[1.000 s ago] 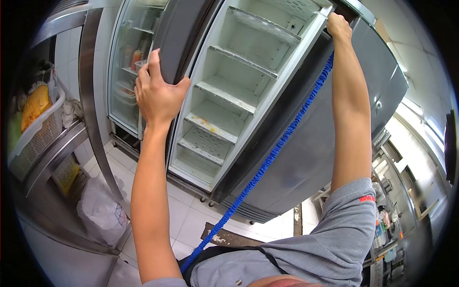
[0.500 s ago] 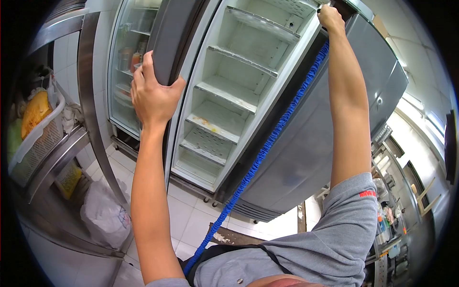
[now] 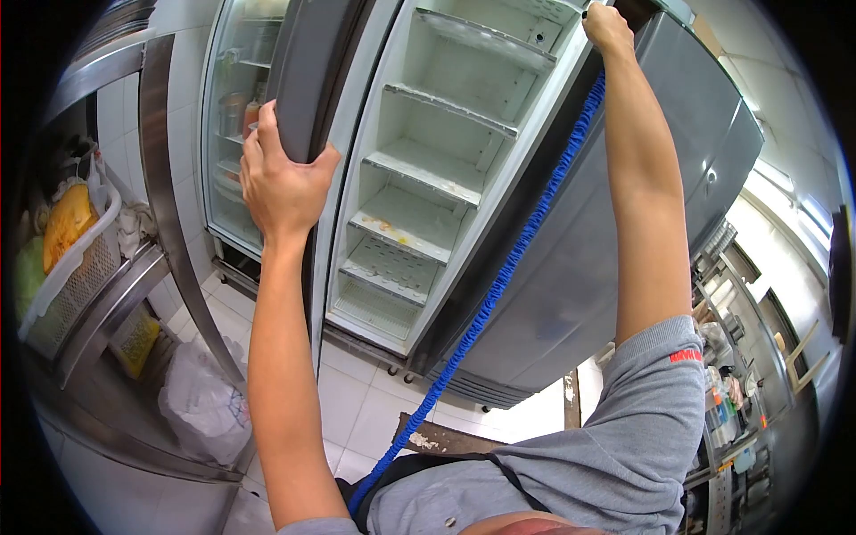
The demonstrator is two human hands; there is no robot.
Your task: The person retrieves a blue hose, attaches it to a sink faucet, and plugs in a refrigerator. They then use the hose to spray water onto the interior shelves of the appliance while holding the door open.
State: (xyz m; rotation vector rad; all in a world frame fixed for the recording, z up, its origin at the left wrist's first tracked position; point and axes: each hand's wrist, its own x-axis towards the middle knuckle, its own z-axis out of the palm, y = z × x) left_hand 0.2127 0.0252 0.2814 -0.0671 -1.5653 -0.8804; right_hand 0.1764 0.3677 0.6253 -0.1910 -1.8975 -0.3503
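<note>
My left hand (image 3: 283, 183) grips the edge of the open grey fridge door (image 3: 316, 71), thumb on one side and fingers on the other. At the upper right, my right hand (image 3: 610, 27) is closed around the upper end of a blue crinkled hose (image 3: 508, 267), beside the top of the fridge opening. A small dark tip shows at the fingers; most of the hose end is hidden. Inside the upright fridge, several white shelves (image 3: 423, 169) hold no goods. One lower shelf (image 3: 401, 227) has orange-yellow stains. The hose runs down past the fridge to my body.
Left, a metal rack (image 3: 160, 116) carries a white plastic basket (image 3: 67, 267) with an orange item in it. Below is a white plastic bag (image 3: 207, 406). A glass-door fridge (image 3: 234, 169) stands behind the door. A large grey cabinet (image 3: 571, 294) stands right, with cluttered shelves (image 3: 731, 357) beyond.
My right hand has shifted slightly left and up with the hose end. The hose's upper part has swung slightly left. My left hand keeps its grip on the door; the view has shifted a little.
</note>
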